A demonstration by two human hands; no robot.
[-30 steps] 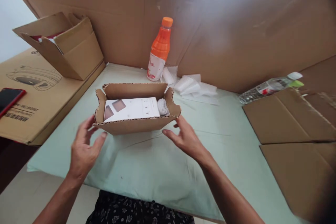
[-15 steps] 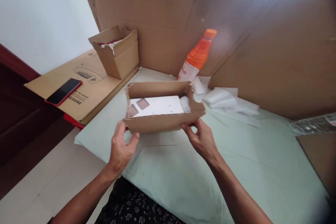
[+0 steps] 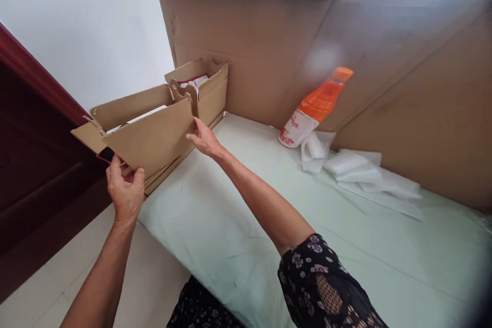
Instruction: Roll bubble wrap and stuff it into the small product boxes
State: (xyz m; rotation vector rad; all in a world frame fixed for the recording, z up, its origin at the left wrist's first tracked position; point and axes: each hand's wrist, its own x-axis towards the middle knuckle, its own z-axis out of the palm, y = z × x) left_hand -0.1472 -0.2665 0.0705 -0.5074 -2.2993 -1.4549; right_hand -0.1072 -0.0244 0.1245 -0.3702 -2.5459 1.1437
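Observation:
Both hands hold an open brown cardboard box point(image 3: 154, 136) in the air at the left, over the edge of the pale green surface point(image 3: 269, 205). My left hand point(image 3: 125, 189) grips its lower left corner from beneath. My right hand point(image 3: 203, 138) grips its right end. A white sheet shows just above the box's near wall. Right behind it stands a second open cardboard box point(image 3: 209, 87) with white and red things inside.
An orange bottle point(image 3: 313, 110) leans against a tall cardboard wall point(image 3: 269, 46) at the back. Crumpled white wrappings point(image 3: 357, 169) lie beside it. A flat cardboard carton point(image 3: 165, 169) lies under the held box. Dark red wood point(image 3: 34, 154) is at the left.
The box was lifted off the green surface and carried to the left, toward the second box. Both hands went from hovering near it to gripping it. The view swung left.

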